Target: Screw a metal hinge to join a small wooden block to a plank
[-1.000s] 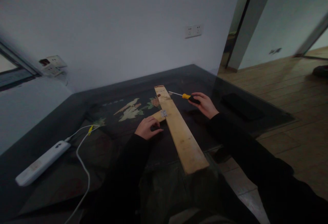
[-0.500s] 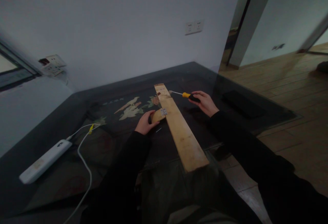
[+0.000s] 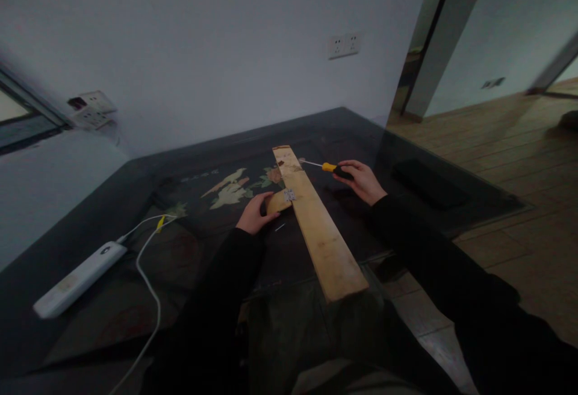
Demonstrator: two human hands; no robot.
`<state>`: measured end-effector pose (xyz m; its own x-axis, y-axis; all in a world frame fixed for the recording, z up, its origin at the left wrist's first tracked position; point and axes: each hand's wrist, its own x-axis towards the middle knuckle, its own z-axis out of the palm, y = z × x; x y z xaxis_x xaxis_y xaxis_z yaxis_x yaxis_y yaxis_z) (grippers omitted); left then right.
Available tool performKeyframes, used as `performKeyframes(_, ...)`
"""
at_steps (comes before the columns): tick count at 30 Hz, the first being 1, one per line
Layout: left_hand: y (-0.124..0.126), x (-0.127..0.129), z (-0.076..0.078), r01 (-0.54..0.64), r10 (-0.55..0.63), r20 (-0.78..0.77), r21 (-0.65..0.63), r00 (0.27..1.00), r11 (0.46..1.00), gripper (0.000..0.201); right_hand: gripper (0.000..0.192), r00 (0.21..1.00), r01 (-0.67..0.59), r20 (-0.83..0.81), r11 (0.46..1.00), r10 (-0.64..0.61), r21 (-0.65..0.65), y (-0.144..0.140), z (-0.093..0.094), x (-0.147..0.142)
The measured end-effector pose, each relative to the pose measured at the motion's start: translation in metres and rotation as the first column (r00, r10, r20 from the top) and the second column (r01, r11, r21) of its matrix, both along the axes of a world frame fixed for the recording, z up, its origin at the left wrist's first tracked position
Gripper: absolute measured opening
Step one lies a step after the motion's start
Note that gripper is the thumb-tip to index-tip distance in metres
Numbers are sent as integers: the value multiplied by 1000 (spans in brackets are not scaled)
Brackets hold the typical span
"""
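Pale wood: the long plank [image 3: 316, 220] lies across the dark table [image 3: 135, 214], a small block [image 3: 277, 202] joined to it by a metal hinge [image 3: 289, 194]. We cup the block in our left hand [image 3: 253, 215] and close our right hand [image 3: 361, 181] around the screwdriver [image 3: 332, 169]. Both pieces look stiff and light; the block seems best held by its free end, clear of the hinge.

A second ago my left hand [image 3: 253, 216] lay flat on the table [image 3: 135, 262] just short of the small wood block [image 3: 277, 202]; now it has closed around that block's end.
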<state>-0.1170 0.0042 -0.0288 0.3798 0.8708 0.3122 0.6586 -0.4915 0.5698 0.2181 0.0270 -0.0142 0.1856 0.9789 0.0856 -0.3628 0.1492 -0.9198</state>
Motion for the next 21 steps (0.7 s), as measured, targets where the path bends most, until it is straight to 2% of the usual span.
performKeyframes(3,-5,-1,9,-16,17,-11,92,1000,996,52,8,1000,3,5,1000,-3,-3,0,0,0)
performKeyframes(6,-17,3,21,-37,40,-16,169,999,985,28,7,1000,-1,8,1000,1,-3,-1,1,-1)
performKeyframes(8,-27,8,27,24,-15,-65,136,998,990,18,5,1000,-1,15,1000,1,-7,-1,1,-1)
performKeyframes(11,-37,15,29,151,-140,-179,49,974,987,16,4,1000,13,24,1000,-12,-16,-2,1,-2)
performKeyframes(17,-38,18,22,129,-129,-286,-19,949,991,9,4,999,32,29,999,-31,-10,-1,-2,-2)
performKeyframes(21,-39,20,23,159,-161,-257,-29,953,987,4,5,999,31,28,999,-30,-9,0,-2,-2)
